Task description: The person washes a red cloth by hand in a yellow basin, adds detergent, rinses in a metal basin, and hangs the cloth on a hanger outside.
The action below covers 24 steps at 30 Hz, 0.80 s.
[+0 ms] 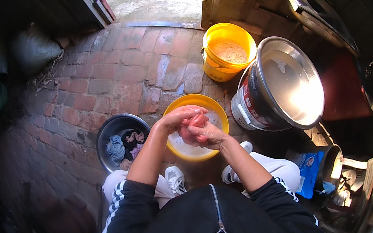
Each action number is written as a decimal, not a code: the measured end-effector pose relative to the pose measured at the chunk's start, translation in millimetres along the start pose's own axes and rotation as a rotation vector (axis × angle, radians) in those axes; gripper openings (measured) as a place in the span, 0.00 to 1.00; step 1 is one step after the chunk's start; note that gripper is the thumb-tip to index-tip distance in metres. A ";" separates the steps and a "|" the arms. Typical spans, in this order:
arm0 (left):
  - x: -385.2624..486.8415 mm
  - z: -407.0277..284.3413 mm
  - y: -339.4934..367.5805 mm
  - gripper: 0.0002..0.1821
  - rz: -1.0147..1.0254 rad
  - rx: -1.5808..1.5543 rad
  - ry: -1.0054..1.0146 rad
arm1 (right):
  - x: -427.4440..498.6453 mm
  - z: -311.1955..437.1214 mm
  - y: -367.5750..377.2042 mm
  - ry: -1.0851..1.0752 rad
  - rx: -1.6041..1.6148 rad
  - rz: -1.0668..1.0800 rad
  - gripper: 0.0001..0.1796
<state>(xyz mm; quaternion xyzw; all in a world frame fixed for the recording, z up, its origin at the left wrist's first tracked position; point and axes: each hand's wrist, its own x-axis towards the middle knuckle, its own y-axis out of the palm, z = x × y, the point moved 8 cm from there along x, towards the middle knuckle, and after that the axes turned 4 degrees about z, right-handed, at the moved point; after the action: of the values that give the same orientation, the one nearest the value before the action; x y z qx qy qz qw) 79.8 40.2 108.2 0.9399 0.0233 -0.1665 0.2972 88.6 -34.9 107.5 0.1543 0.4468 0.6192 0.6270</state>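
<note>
Both of my wet hands grip a bunched red cloth (194,130) above a yellow basin (223,118) that holds whitish, sudsy water. My left hand (181,116) closes over the cloth's upper left side. From the lower right, my right hand (210,135) squeezes it, with the thumb across the folds. Left of the yellow basin, a dark metal basin (102,143) holds several crumpled cloths, among them a light blue cloth (116,149). My left forearm partly hides that basin.
A yellow bucket (214,70) with tan granular stuff stands ahead on the right. Beside it, a wide steel basin (317,97) of cloudy water rests on a labelled bucket (248,107). A blue packet (309,174) lies at my right. The brick floor (108,77) leads to a doorway.
</note>
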 end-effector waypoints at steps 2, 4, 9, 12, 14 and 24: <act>8.1 -1.7 0.9 0.20 0.016 -0.036 0.072 | 4.0 4.7 0.9 -0.047 -0.064 -0.008 0.18; 19.6 9.3 -11.7 0.16 -0.092 -0.081 0.063 | 10.6 1.2 -7.8 -0.037 -0.139 -0.085 0.18; 38.9 60.0 -67.9 0.05 -0.677 -0.075 0.181 | 24.7 -33.6 -63.4 0.258 -0.688 -0.492 0.28; 28.0 82.3 -89.0 0.08 -1.077 0.439 0.034 | 28.7 -21.6 -72.5 0.124 -1.361 -0.780 0.14; 22.1 90.7 -93.3 0.08 -1.161 0.554 -0.092 | 25.3 -14.9 -76.3 0.058 -1.428 -0.859 0.10; 12.5 9.0 -35.8 0.10 -0.414 -0.525 0.360 | -4.4 15.9 -36.8 -0.183 0.066 -0.046 0.36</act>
<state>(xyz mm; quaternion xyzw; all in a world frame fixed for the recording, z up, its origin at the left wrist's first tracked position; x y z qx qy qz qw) 83.8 63.8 77.5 0.8213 0.3063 -0.0435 0.4793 124.7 -40.1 90.4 0.2205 0.4110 0.5731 0.6738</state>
